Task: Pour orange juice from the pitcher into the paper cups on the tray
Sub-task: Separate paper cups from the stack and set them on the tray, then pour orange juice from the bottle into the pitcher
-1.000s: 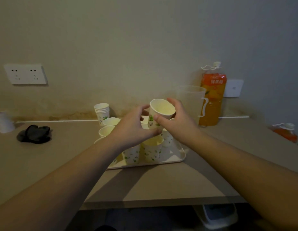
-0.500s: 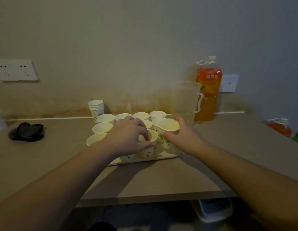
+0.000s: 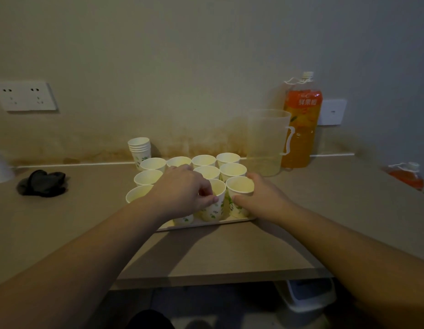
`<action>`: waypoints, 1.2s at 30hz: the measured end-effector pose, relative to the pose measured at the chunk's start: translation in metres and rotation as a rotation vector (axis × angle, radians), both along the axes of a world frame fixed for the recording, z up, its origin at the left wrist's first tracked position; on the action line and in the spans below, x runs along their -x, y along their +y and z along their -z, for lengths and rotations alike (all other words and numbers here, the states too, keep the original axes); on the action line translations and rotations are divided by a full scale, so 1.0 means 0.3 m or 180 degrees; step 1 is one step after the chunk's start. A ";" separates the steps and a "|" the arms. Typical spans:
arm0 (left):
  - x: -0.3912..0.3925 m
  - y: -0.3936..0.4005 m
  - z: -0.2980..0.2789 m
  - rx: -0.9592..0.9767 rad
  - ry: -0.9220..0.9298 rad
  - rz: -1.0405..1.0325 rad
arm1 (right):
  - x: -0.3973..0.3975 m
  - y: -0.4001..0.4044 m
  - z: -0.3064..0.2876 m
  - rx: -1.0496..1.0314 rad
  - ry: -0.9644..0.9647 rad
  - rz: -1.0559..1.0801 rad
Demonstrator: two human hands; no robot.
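— Paper cups point(image 3: 233, 169), all dry inside as far as I can see, packed in rows on the tray point(image 3: 239, 219) near the counter's point(image 3: 230, 252) front edge.

— And the hands?

— His left hand point(image 3: 182, 191) pinches the rim of the middle front cup point(image 3: 214, 200), thumb outside, fingers curled over it. His right hand point(image 3: 262, 198) wraps the front right cup point(image 3: 239, 193), thumb on the near side, fingers round the far side, at the tray's front right corner.

— Any juice poured?

— None that I can make out. The clear pitcher point(image 3: 265, 143) stands beside the tray's back right corner, against the wall, and looks empty, though the light is poor. The orange juice bottle point(image 3: 301, 119) is just behind it, capped, mostly full.

— So he's barely begun.

— I'd say so: cups being arranged. Filling the pitcher and pouring every cup are left. A spare stack of cups point(image 3: 139, 148) waits at the tray's back left corner.
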State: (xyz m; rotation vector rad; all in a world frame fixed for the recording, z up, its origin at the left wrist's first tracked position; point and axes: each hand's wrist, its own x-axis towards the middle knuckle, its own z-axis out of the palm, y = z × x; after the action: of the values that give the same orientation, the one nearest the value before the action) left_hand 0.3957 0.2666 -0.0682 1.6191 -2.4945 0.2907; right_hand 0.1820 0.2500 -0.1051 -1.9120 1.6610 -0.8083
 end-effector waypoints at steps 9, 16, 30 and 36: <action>0.010 0.007 0.003 -0.0066 0.0098 -0.0098 | 0.002 -0.017 0.019 0.0025 -0.0067 -0.0050; 0.001 0.015 -0.012 -0.0054 0.0379 -0.0073 | 0.026 -0.016 0.004 0.0041 0.0013 -0.0147; 0.146 -0.067 -0.092 -0.0452 0.2098 0.0232 | 0.245 -0.186 -0.134 0.0916 -0.0797 0.0512; 0.235 -0.182 -0.130 -0.0601 0.2322 0.0269 | 0.377 -0.355 -0.119 0.0513 -0.1560 0.0831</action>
State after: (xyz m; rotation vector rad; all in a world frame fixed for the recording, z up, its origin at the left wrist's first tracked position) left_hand 0.3251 0.2119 -0.0293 1.3371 -2.0409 -0.4784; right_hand 0.0689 0.1434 -0.0693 -1.4432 1.5803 -1.4213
